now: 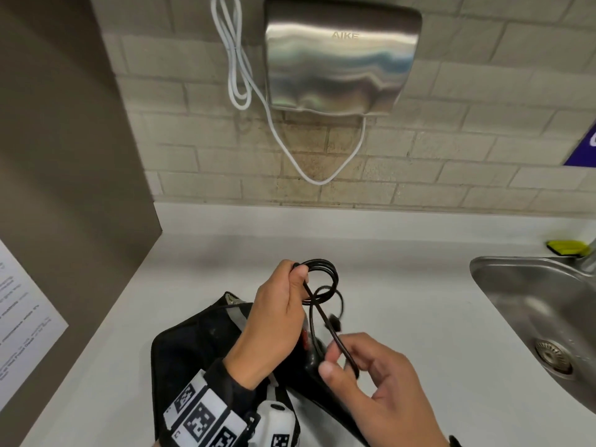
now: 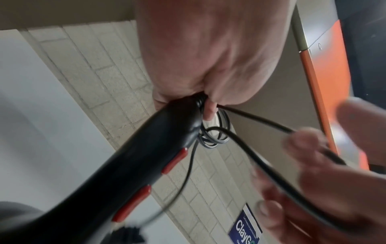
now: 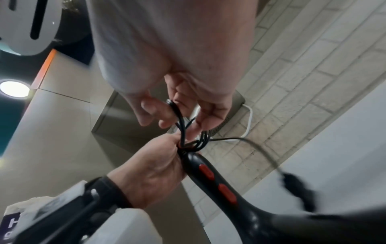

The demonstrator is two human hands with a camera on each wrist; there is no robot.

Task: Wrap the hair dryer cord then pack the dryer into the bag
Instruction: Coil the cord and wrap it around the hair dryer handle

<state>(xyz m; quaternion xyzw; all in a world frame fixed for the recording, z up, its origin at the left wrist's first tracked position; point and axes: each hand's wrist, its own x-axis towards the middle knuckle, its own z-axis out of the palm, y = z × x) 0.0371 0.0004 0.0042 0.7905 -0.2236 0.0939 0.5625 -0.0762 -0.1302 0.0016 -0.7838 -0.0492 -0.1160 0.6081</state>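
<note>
My left hand [image 1: 298, 271] grips the end of the black hair dryer's handle [image 2: 146, 156], which has two red buttons, and pinches several coils of its black cord [image 1: 322, 279] against it. My right hand [image 1: 335, 359] pinches a loose loop of the same cord [image 3: 177, 113] just below and to the right of the left hand. The plug [image 3: 296, 186] dangles blurred at the cord's free end. A black bag [image 1: 193, 343] lies on the white counter [image 1: 387, 285] under both hands. In the head view the hands hide most of the dryer body [image 1: 314, 358].
A steel sink [image 1: 532, 304] is set into the counter at the right, with a yellow-green sponge [image 1: 567, 246] behind it. A metal hand dryer [image 1: 338, 59] with a white cable hangs on the brick wall. A dark panel with a paper sign [image 1: 25, 317] bounds the left.
</note>
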